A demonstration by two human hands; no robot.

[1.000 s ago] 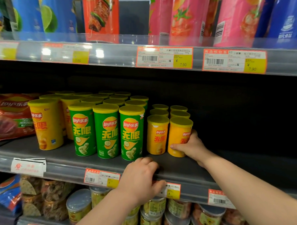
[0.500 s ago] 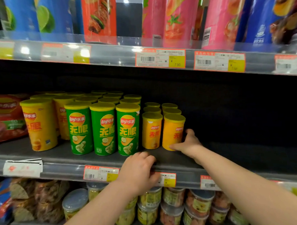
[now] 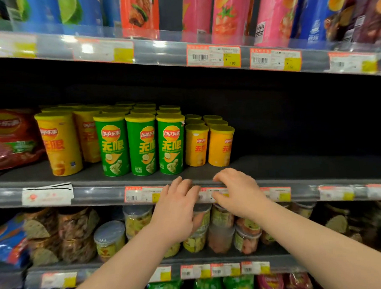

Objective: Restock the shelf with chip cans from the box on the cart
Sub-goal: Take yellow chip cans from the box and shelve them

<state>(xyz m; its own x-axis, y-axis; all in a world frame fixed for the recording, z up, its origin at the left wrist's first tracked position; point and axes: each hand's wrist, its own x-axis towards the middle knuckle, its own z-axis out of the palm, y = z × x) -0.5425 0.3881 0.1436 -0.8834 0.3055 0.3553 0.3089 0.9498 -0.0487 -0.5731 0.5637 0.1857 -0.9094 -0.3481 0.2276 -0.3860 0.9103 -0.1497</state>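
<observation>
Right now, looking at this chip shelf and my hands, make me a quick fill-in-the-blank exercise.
1. Exactly ___ green cans stand side by side in the front row.
2. The two short orange cans stand directly to the ___ of them.
3. The left hand and the right hand both hold ___.
4. The clearest price tag overhead reads ___.

Missing words: three; right; nothing; 7.90
</observation>
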